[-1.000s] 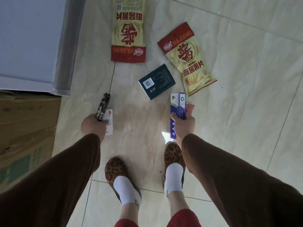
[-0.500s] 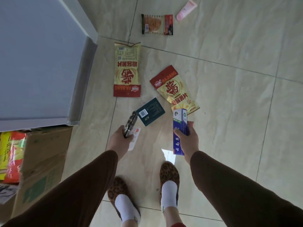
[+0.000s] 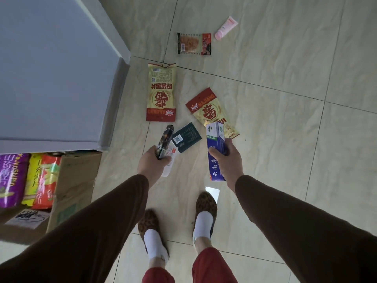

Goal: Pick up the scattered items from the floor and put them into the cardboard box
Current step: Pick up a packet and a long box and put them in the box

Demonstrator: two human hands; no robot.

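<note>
Both hands have risen from the floor, left hand [image 3: 152, 166] clamped on a dark slim packet [image 3: 164, 142], right hand [image 3: 228, 160] on a blue rectangular carton [image 3: 216, 152]; carry both leftward over the open brown cardboard box [image 3: 75, 180] before releasing.

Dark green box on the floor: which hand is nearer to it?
Left. The left hand sits just below-left of the dark green box; the right hand is farther off, to its right.

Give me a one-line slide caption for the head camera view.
Both hands full, left hand gripping a dark packet and right hand a blue carton, beside the cardboard box.
</note>
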